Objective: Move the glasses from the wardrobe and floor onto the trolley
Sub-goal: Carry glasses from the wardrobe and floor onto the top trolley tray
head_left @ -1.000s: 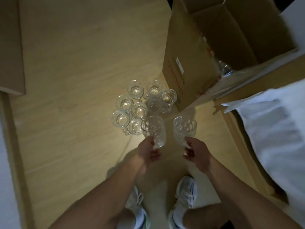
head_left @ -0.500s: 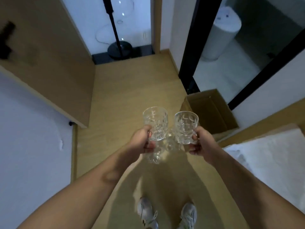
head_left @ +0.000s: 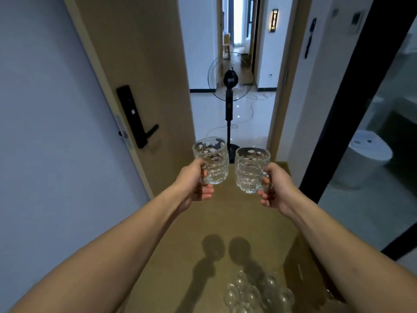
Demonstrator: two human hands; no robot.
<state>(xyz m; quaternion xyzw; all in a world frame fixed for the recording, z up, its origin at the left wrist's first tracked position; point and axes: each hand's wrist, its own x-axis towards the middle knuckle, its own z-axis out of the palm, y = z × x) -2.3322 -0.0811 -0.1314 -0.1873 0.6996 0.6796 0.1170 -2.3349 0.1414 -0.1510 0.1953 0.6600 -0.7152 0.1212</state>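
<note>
Both dimpled glass mugs are riding higher than before, left hand [head_left: 195, 181] gripping left mug [head_left: 211, 160] by its handle, right hand [head_left: 276, 188] gripping right mug [head_left: 251, 169] likewise, remaining glasses [head_left: 257, 294] clustering on near floor [head_left: 180, 256].

The left hand [head_left: 195, 180] grips the handle of 1 dimpled glass mug [head_left: 211, 160]; the right hand [head_left: 275, 185] grips the handle of a second mug [head_left: 250, 169]. Both are upright, side by side, apart. Below, a cluster of glasses [head_left: 255, 294] stands on the wooden floor [head_left: 180, 256]. Ahead, a standing fan [head_left: 230, 82] stands beyond an open door [head_left: 140, 75].
</note>
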